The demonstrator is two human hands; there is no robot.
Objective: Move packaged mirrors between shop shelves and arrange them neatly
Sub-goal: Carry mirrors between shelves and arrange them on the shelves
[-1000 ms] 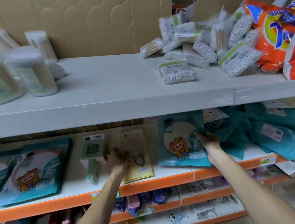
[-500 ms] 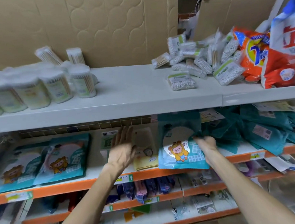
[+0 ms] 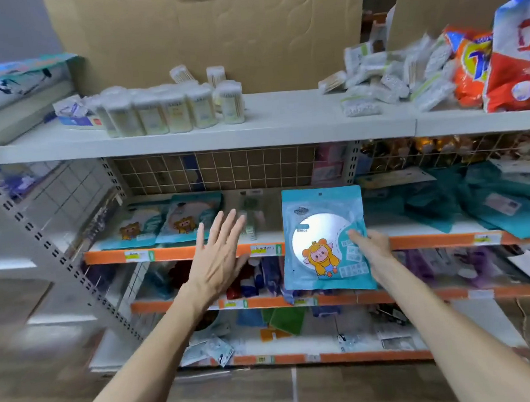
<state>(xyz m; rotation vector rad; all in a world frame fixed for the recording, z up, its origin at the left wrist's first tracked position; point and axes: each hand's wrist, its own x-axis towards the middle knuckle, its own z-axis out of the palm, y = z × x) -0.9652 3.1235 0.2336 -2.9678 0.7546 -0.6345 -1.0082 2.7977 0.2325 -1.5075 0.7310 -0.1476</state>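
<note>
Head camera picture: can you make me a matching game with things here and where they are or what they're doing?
1 left hand
2 packaged mirror
3 cotton swab jars
4 red detergent bag

A top shelf, left part
B top shelf, far right
C open, fingers spread, holding nothing
D gripped by the right hand

Pairs: 1-C, 2-D, 3-A, 4-B

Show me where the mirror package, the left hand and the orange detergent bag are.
mirror package (image 3: 318,231): head view, on the round silver mirror face.
left hand (image 3: 218,261): head view, on the back of the hand.
orange detergent bag (image 3: 470,67): head view, on its printed front.
</note>
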